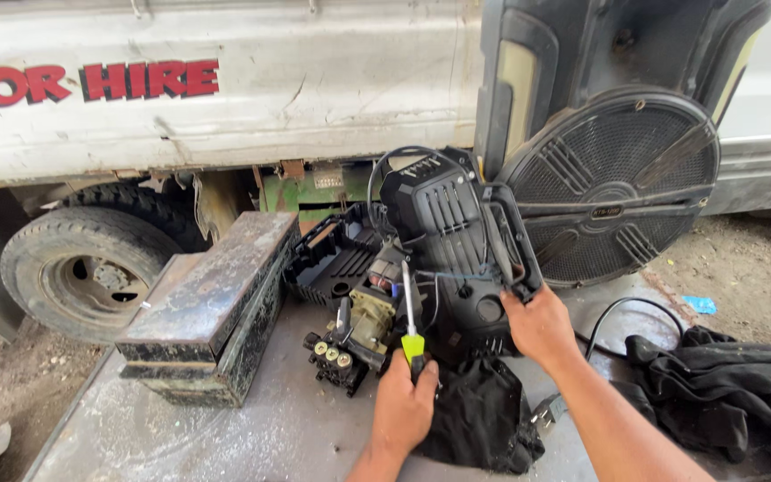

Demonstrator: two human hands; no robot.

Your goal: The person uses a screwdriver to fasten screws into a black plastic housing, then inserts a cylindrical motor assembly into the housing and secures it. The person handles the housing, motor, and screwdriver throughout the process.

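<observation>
Centrally, a black plastic machine housing (pixel 451 236) stands tilted on the grey slab (pixel 252 428), its motor and pump (pixel 359 335) exposed at the lower left. A right hand (pixel 542 326) closes its fingers on the housing's lower right edge. Just beside it, the left hand (pixel 403 406) is wrapped shut round a screwdriver (pixel 410 321) (yellow-green handle, shaft pointing up at the housing). Black cloth (pixel 479 419) lies under the hands. Behind stand a round fan grille (pixel 613 183), a rusty metal block (pixel 211 308) and a truck wheel (pixel 87 268).
</observation>
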